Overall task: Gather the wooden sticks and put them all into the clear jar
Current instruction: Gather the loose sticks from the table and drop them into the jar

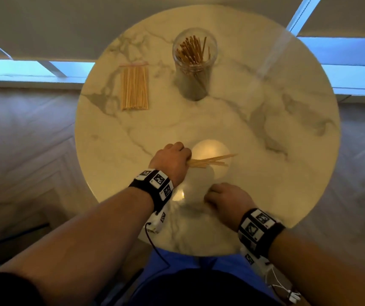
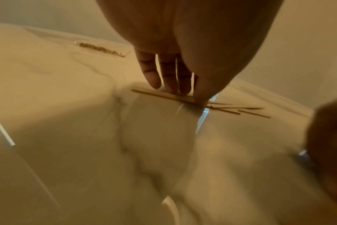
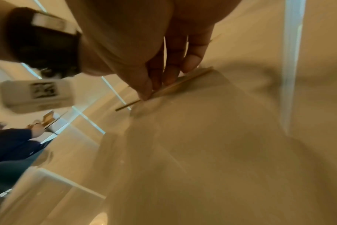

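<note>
The clear jar (image 1: 194, 62) stands at the back of the round marble table (image 1: 276, 129) with several wooden sticks upright in it. My left hand (image 1: 172, 160) pinches a bunch of wooden sticks (image 1: 210, 162) low over the table's middle; they fan out to the right. In the left wrist view its thumb and fingers (image 2: 169, 76) close on those sticks (image 2: 160, 94), and a few loose ends (image 2: 246, 110) splay beyond. My right hand (image 1: 228, 199) sits curled near the front edge. The right wrist view shows its fingers (image 3: 190, 60) and thumb pinching a few sticks (image 3: 183, 83) against the tabletop.
A clear bag of more sticks (image 1: 135, 87) lies flat at the back left, left of the jar. The table edge is close in front of my right wrist. Another person's arm (image 3: 13, 137) shows far off in the right wrist view.
</note>
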